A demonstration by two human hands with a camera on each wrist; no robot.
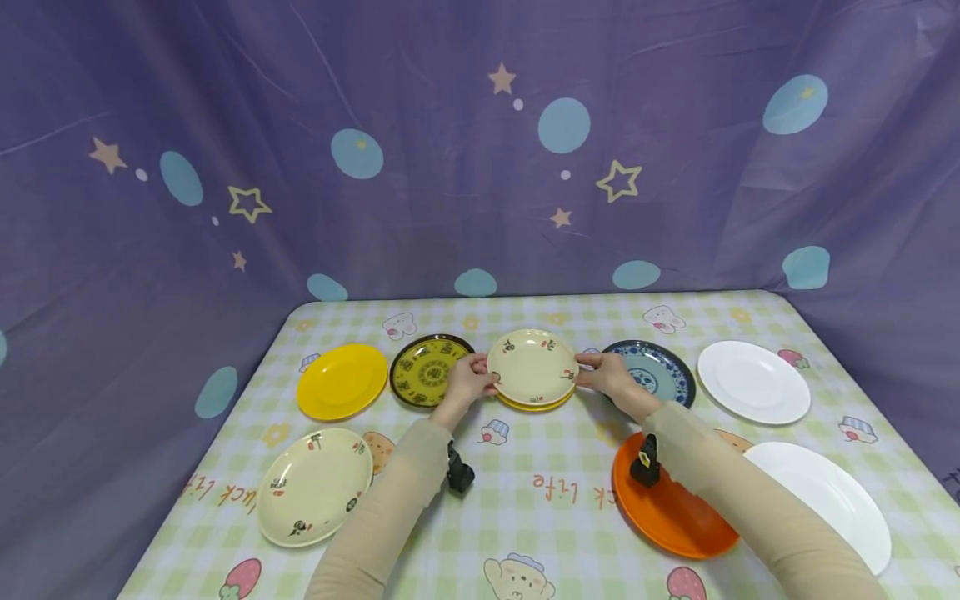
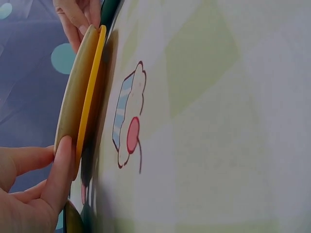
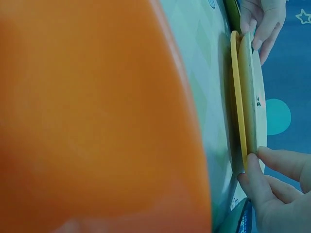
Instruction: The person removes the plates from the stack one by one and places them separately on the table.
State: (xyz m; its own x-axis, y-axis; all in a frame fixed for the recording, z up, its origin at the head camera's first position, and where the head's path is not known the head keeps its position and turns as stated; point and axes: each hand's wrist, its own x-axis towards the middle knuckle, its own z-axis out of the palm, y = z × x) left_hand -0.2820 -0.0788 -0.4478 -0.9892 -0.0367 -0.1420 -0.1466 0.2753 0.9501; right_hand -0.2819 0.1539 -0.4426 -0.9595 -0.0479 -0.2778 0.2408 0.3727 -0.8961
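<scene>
Between my hands is a small cream plate [image 1: 532, 367] with dark and red motifs along its rim. My left hand [image 1: 468, 382] pinches its left edge, and my right hand [image 1: 606, 375] pinches the opposite edge. Directly beneath it is a yellow plate [image 2: 88, 102], mostly covered by the cream one. In the right wrist view, the yellow plate's rim [image 3: 239, 97] runs close along the cream underside, with a shadow on the cloth below. Whether my fingers also grip the yellow plate, I cannot tell.
Left are a yellow plate [image 1: 342, 382], a dark-rimmed olive plate [image 1: 423, 371] and a larger cream plate [image 1: 318, 492]. Right are a blue patterned plate [image 1: 660, 375], a white plate [image 1: 753, 382], an orange plate [image 1: 675, 517] and another white plate [image 1: 832, 496]. The checked tablecloth [image 1: 487, 517] meets a purple curtain [image 1: 450, 208].
</scene>
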